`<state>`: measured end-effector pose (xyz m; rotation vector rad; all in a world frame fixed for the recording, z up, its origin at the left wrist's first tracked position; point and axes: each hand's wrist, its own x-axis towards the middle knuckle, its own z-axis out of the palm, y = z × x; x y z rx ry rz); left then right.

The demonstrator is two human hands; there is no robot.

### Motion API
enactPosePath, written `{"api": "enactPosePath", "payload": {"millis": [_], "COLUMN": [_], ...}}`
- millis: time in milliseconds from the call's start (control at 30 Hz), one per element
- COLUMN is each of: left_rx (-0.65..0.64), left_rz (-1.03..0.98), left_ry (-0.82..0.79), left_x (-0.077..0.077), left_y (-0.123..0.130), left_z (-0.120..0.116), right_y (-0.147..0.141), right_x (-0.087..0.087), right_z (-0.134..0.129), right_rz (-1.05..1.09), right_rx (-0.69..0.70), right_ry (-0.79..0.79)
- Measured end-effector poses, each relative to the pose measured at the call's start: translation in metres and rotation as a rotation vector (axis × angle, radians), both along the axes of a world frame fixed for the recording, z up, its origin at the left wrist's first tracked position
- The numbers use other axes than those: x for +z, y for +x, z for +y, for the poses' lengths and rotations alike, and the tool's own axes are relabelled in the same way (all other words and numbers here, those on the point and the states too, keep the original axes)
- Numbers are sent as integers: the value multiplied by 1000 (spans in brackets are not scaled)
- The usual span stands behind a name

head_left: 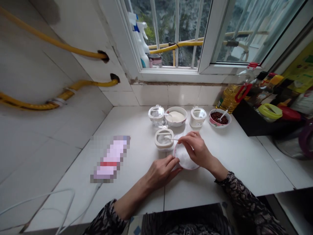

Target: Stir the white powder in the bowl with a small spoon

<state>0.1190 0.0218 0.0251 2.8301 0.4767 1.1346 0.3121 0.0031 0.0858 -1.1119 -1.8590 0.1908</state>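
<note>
My right hand (195, 148) pinches the handle of a small white spoon (171, 138), whose tip is over the open-topped clear container (164, 139). Below that hand is a bowl of white grains (184, 158) with a pink rim. My left hand (163, 171) holds the bowl's left edge between thumb and fingers. Behind stand a second clear container (156, 114), a bowl of off-white powder (176, 117) with a clear spoon, and a third container (198, 117). Further right, a flowered bowl (220, 118) holds dark red flakes and a white spoon.
A blurred phone (112, 158) with a cable lies on the left of the white counter (137, 195). At the right are an oil bottle (232, 94), a black rack (249, 120) of seasonings and a metal pot (290, 147). A window is behind.
</note>
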Motion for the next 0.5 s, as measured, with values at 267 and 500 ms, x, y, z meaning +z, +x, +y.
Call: {"api": "enactPosePath", "payload": {"millis": [267, 500], "left_rx": [-4, -17], "left_rz": [13, 6], "left_ry": [-23, -14], "left_x": [-1, 1], "left_y": [-1, -1], "left_z": [0, 0], "right_y": [23, 28], "right_x": [11, 0], "right_z": [-6, -1], "right_rz": [108, 9], "right_rx": [-191, -212], "right_ry": [5, -150]}}
